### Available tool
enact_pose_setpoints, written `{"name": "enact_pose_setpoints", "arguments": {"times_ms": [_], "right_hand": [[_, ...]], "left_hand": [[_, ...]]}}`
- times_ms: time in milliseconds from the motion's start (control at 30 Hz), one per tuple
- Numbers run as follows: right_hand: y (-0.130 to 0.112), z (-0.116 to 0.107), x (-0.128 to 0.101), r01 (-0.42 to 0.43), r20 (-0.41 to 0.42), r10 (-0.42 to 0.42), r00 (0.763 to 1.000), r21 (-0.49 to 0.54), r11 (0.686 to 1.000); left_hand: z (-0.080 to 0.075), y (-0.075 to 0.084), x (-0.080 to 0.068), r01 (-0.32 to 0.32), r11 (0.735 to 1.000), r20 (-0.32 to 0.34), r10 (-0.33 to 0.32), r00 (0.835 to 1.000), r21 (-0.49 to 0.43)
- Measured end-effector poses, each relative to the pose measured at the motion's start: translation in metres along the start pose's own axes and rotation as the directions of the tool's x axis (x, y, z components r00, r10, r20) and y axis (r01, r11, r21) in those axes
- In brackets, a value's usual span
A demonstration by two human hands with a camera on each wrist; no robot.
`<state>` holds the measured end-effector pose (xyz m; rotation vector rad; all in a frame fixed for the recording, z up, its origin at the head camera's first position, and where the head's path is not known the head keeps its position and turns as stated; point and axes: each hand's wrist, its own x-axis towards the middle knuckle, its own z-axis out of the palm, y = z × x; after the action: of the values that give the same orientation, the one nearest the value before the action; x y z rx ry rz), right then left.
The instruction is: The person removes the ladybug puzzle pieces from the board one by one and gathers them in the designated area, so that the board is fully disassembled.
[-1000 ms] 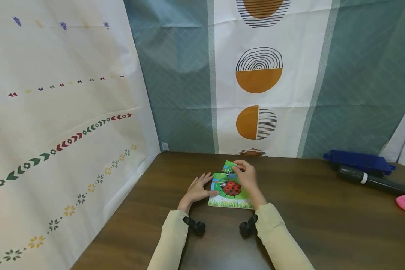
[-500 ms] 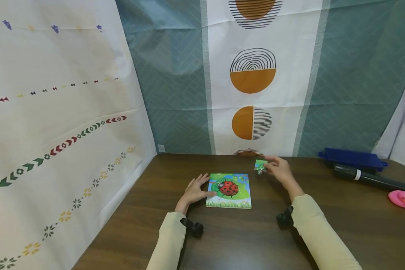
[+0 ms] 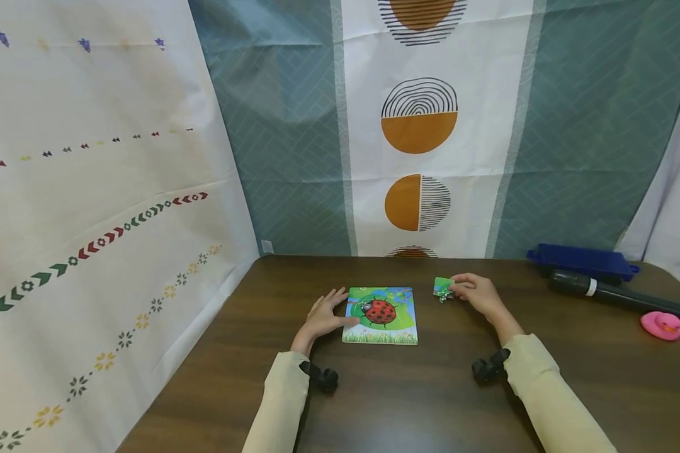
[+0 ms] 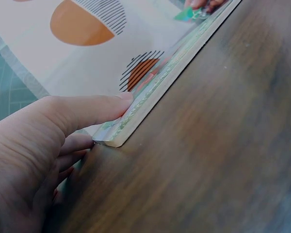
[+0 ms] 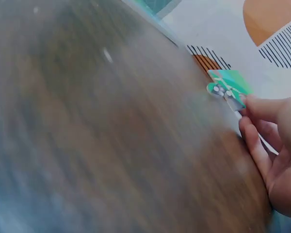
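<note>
In the head view, a square picture puzzle board with a red ladybug on green lies flat on the brown table. My left hand is at its left side, the thumb straight on the top face and the other fingers stretched along the edge. The left wrist view shows that thumb lying across the board's corner. To the right of the board, my right hand pinches a small green puzzle piece between thumb and fingers. A rounded tab on the piece shows in the right wrist view.
At the back right are a dark blue tray and a black rod-like object with a white band. A pink rubber duck sits in front of the rod. Patterned cloths hang behind and to the left of the table.
My right hand has carried the puzzle piece from the board's top edge to the right, then slightly lower and nearer. My left hand has stayed at the board. The head view has shifted slightly.
</note>
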<state>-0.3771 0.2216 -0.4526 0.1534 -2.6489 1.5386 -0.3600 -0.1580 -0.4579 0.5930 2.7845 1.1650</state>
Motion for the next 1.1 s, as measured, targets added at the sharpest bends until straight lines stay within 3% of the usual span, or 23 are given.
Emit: {"name": "enact_pose_setpoints", "arguments": {"times_ms": [333,500,633,867,1100], "right_hand": [[0.006,0.007,0.002,0.085,-0.030,-0.092,0.995,-0.183,0.979],[0.004,0.001,0.002,0.073,-0.012,-0.077,0.997,-0.226,0.971],[0.003,0.000,0.004,0.058,0.007,-0.058,0.998,-0.226,0.972],[0.003,0.002,0.004,0.045,-0.010,-0.048,0.999,-0.191,0.981],[-0.016,0.008,0.004,0.065,-0.062,-0.076,0.995,-0.158,0.985]], "left_hand": [[-0.001,-0.003,0.000,-0.003,1.000,0.005,0.003,1.000,0.013],[0.001,-0.001,0.003,-0.010,1.000,0.010,0.010,1.000,0.020],[0.000,-0.002,0.002,-0.008,1.000,0.008,0.008,1.000,0.009],[-0.002,-0.003,-0.002,-0.081,0.997,-0.011,0.081,0.997,-0.010],[-0.001,-0.001,0.005,-0.008,1.000,0.023,0.007,1.000,0.016]]}}
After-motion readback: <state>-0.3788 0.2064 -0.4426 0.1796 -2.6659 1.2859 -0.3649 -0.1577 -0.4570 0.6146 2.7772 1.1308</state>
